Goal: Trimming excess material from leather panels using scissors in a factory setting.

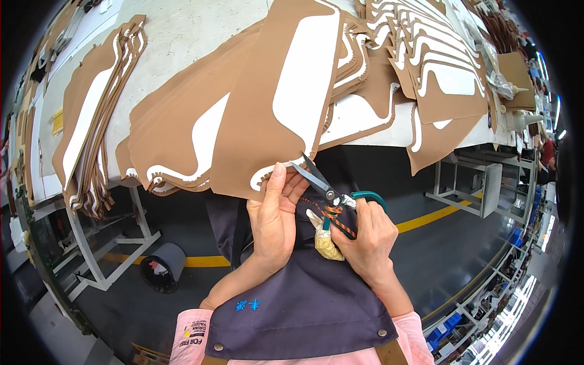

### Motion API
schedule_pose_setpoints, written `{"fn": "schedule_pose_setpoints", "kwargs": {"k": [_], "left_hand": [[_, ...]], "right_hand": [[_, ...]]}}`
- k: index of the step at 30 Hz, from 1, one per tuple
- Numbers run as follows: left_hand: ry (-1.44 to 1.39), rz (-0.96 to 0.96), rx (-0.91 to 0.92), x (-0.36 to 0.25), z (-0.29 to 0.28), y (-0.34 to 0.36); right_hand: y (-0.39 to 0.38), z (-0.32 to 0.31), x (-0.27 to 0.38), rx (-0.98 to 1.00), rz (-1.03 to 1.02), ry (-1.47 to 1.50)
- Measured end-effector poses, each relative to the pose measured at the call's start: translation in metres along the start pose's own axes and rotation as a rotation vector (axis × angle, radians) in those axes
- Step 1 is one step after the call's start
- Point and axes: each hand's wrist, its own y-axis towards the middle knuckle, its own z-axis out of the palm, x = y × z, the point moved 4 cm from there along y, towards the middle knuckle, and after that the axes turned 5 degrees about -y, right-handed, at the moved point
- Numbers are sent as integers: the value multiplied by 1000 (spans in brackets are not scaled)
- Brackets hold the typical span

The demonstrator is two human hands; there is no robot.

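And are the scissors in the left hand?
No, the scissors are in the right hand; the left hand holds the brown piece.

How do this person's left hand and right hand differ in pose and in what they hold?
The left hand holds the brown piece by its lower edge; the right hand grips scissors with parted blades. The left hand shows its palm, the right hand its back. Both reach out of pink sleeves.
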Motion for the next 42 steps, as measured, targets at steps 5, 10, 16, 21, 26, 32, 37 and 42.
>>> {"fn": "schedule_pose_setpoints", "kwargs": {"k": [5,10,16,21,26,32,37,42], "left_hand": [[10,2,33,-2,5,-1],[38,-31,-45,2,0,-1],[16,-49,-32,1,0,0],[6,-71,-45,1,-3,0],[7,-84,-50,1,-4,0],[-28,-124,-68,1,-5,-1],[-53,-147,-55,0,-4,-3],[-17,-152,-81,-4,1,-7]], "right_hand": [[2,-1,-2,-9,9,-11],[3,0,-3,7,-6,-18],[4,0,-5,50,-9,52],[6,-1,-4,86,-10,80],[5,0,-2,98,-37,64],[2,5,-3,100,-48,72],[1,4,-2,68,-55,96],[-1,4,-6,73,-44,114]]}}
